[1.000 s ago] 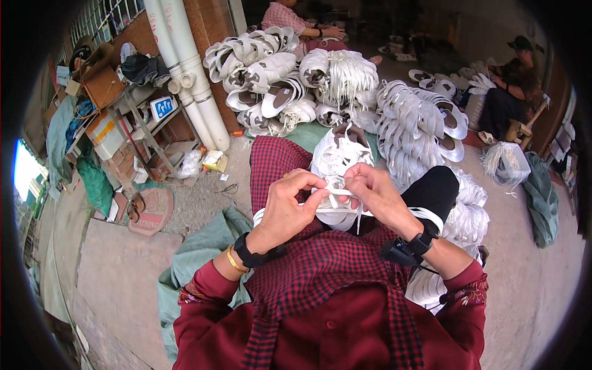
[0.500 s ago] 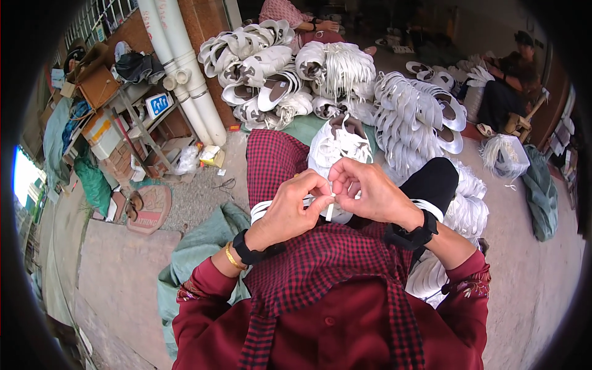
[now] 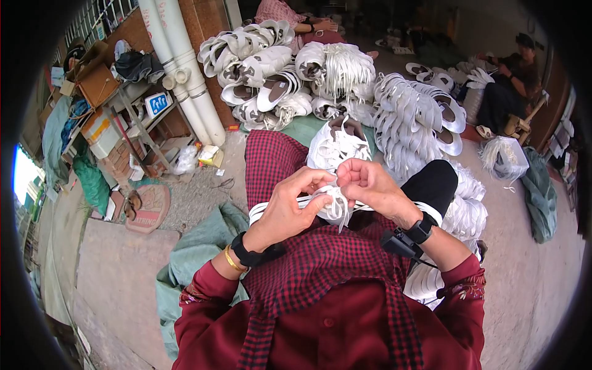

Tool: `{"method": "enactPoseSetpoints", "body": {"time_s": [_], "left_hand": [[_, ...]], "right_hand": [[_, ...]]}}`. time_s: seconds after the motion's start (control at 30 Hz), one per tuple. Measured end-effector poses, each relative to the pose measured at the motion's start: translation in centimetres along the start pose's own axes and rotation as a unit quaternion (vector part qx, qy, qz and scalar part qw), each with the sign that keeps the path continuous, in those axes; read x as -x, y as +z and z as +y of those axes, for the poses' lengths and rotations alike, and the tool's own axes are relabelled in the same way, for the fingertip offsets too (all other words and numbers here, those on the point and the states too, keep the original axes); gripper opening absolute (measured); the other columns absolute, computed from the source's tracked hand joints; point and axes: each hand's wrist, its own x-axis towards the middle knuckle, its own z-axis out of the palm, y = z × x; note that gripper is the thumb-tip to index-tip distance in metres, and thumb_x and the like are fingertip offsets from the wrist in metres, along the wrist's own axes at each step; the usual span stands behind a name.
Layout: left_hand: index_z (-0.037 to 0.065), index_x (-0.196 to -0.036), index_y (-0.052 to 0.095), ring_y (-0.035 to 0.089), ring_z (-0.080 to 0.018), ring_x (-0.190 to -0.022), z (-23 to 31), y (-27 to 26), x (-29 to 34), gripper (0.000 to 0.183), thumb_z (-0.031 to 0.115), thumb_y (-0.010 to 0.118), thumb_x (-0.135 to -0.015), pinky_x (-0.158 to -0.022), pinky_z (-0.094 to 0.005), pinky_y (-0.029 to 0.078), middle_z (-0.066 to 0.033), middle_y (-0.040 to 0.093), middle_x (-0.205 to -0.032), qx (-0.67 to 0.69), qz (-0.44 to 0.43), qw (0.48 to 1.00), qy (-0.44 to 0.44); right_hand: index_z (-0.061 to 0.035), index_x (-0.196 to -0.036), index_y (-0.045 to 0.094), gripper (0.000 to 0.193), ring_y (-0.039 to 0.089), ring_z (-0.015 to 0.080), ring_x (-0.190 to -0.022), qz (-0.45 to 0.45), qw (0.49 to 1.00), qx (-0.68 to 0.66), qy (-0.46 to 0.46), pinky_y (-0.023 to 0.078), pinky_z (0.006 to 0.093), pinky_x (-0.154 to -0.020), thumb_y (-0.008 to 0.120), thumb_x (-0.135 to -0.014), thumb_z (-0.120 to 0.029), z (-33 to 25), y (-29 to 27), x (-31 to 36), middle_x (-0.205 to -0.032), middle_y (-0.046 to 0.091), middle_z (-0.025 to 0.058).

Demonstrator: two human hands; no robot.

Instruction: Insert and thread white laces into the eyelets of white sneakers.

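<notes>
Between my knees, my left hand (image 3: 297, 198) pinches white shoelace (image 3: 336, 209) between thumb and fingertips; the lace hangs in loose loops beneath the fingers. My right hand (image 3: 377, 192) is closed close beside it, fingertips curled at the top of the same lace. Just beyond both hands stands a white shoe upper (image 3: 338, 147) with a dark lining, lace threaded across its front; its near part is hidden by my hands. White bands (image 3: 258, 211) show beside my left wrist and near my right knee. A red-and-black checked apron (image 3: 314, 265) covers my lap.
Piles of white shoe uppers (image 3: 413, 117) stand ahead and to the right, with another stack (image 3: 262, 68) at the far left. A clear bag (image 3: 502, 157) of white strips sits right. Green sacking (image 3: 203, 246) lies left. A cluttered shelf (image 3: 142, 123) and white pipes (image 3: 185, 74) stand beyond; people sit behind.
My fingertips have drawn slightly apart. The lace, a short straight end before, now hangs in several loops under my left hand. My right wrist has turned.
</notes>
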Motion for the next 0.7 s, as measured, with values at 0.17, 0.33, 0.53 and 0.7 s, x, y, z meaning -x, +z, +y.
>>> {"method": "enactPoseSetpoints", "body": {"time_s": [0.17, 0.33, 0.53, 0.7], "left_hand": [[0.003, -0.098, 0.071, 0.062, -0.0259, -0.080, -0.2, -0.1, -0.6, 0.021, -0.001, 0.072, -0.078, -0.076, -0.0339, 0.048, -0.0106, 0.066, -0.088, -0.259, 0.020, 0.948, 0.182], [0.001, -0.086, 0.064, 0.060, -0.0275, -0.082, 0.1, -0.7, -0.8, 0.007, 0.002, 0.068, -0.081, -0.077, -0.0358, 0.046, -0.0106, 0.064, -0.084, -0.192, 0.041, 0.974, 0.114], [0.001, -0.089, 0.061, 0.059, -0.0279, -0.079, 1.5, -2.0, -3.2, 0.007, 0.001, 0.066, -0.083, -0.082, -0.0373, 0.045, -0.0105, 0.060, -0.084, -0.276, 0.010, 0.951, 0.141], [0.001, -0.090, 0.061, 0.057, -0.0235, -0.077, 2.5, -2.7, -3.7, 0.007, 0.006, 0.064, -0.087, -0.076, -0.0335, 0.044, -0.0110, 0.057, -0.082, -0.185, 0.018, 0.980, 0.076]], "right_hand": [[-0.0040, -0.098, 0.057, 0.018, 0.056, 0.0042, -0.072, -0.002, 1.000, 0.007, 0.016, 0.050, 0.0205, -0.062, 0.062, -0.082, 0.001, 0.5, 0.2, 0.2, -0.085, 0.058, -0.0024], [-0.0036, -0.099, 0.057, 0.016, 0.057, 0.0051, -0.075, -0.003, 0.998, 0.049, 0.049, 0.051, 0.0220, -0.064, 0.064, -0.085, -0.001, 0.1, -0.3, -0.3, -0.088, 0.058, -0.0009], [-0.0006, -0.100, 0.060, 0.020, 0.059, 0.0075, -0.077, -0.066, 0.989, 0.116, -0.058, 0.054, 0.0234, -0.067, 0.072, -0.087, -0.010, -3.0, -0.8, -2.5, -0.089, 0.062, 0.0019], [0.0012, -0.101, 0.061, 0.018, 0.059, 0.0075, -0.077, -0.057, 0.982, 0.151, -0.099, 0.055, 0.0238, -0.066, 0.071, -0.087, -0.004, -4.5, -0.4, -2.5, -0.086, 0.062, 0.0024]]}}
